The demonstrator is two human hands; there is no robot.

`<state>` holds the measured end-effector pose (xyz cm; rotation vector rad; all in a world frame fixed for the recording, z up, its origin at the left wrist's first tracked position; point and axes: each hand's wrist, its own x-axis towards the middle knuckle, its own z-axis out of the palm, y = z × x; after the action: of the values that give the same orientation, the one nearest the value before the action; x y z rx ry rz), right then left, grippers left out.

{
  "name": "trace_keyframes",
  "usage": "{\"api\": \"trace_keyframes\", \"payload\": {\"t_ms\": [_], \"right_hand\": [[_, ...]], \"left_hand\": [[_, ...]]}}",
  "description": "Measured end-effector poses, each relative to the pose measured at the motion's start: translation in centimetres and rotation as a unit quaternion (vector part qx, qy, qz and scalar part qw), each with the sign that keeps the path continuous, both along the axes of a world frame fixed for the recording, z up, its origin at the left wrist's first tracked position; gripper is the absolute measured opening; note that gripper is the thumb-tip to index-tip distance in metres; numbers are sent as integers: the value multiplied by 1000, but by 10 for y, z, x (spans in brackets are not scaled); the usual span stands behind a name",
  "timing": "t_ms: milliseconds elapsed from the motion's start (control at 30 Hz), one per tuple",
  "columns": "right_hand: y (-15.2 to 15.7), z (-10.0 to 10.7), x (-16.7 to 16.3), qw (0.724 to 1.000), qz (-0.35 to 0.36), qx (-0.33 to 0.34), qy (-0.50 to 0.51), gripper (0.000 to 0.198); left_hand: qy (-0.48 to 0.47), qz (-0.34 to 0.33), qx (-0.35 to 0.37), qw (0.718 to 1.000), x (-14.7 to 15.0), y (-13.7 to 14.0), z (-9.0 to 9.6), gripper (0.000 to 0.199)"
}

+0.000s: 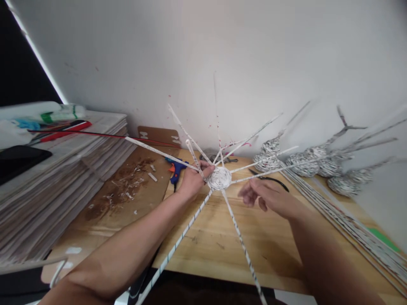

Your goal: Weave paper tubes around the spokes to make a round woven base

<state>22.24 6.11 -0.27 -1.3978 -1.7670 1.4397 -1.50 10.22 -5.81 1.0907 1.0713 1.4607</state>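
Note:
A round woven paper base (pixel 219 178), coiled from rolled newspaper, is held above the table with several long paper tubes sticking out from it like spokes. My left hand (pixel 194 180) pinches its left edge, thumb on top, where a short upright paper tube (pixel 193 156) stands. My right hand (pixel 262 195) hovers just right of the base, fingers loosely curled and apart, slightly blurred, with nothing visible in it. Two printed paper spokes (pixel 241 239) run from the base down toward me. The underside of the base is hidden.
A blue glue gun (pixel 176 170) lies behind my left hand. Cardboard (pixel 127 203) with paper scraps lies left, beside a tall newspaper stack (pixel 95 165). Several woven paper pieces (pixel 305 163) stand against the wall at right, near a bundle of paper tubes (pixel 343 224).

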Motion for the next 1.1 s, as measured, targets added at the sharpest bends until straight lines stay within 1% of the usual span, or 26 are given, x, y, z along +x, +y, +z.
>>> {"api": "trace_keyframes", "payload": {"t_ms": [67, 100, 133, 233, 333, 400, 467, 533, 567, 633, 700, 767, 867, 967, 1033, 1100], "right_hand": [[12, -10, -12, 992, -94, -56, 59, 48], [15, -15, -20, 987, -104, -75, 96, 48], [17, -20, -28, 983, -101, -80, 127, 48], [20, -32, -53, 979, -111, -51, 166, 47], [24, -41, -70, 970, -155, -14, 185, 39], [27, -46, -75, 969, -181, 25, 165, 34], [30, -49, -76, 970, -195, 69, 125, 30], [30, -50, -77, 974, -190, 80, 97, 25], [29, -51, -78, 975, -188, 67, 101, 23], [28, -50, -78, 975, -177, 12, 132, 22], [26, -51, -79, 972, -162, -49, 166, 25], [26, -53, -79, 966, -148, -84, 195, 25], [26, -57, -80, 957, -151, -96, 228, 24], [26, -57, -78, 957, -155, -104, 221, 24], [24, -53, -74, 964, -138, -116, 195, 26], [23, -49, -69, 971, -102, -127, 178, 30]], "left_hand": [[-1, -4, -2, 1000, 1, -2, 1, 23], [2, -7, -2, 1000, 2, -3, 1, 23], [8, -10, -1, 1000, 3, -4, 1, 23], [25, -26, 13, 999, 7, -6, -1, 24], [29, -54, 18, 998, 9, -8, -6, 25], [36, -73, 8, 997, 9, -7, -8, 24], [70, -80, 1, 994, 7, -7, -9, 22], [121, -76, -2, 990, 4, -5, -9, 18], [142, -72, -4, 987, 3, -5, -9, 16], [155, -66, -9, 986, 3, -5, -10, 12], [148, -66, -13, 987, 3, -6, -9, 10], [146, -71, -16, 987, 5, -8, -8, 12], [158, -77, -13, 984, 8, -12, -5, 14], [187, -63, -11, 980, 7, -13, -2, 14], [191, -58, -19, 980, 5, -11, -2, 14], [171, -61, -25, 983, 3, -9, -2, 14]]}}
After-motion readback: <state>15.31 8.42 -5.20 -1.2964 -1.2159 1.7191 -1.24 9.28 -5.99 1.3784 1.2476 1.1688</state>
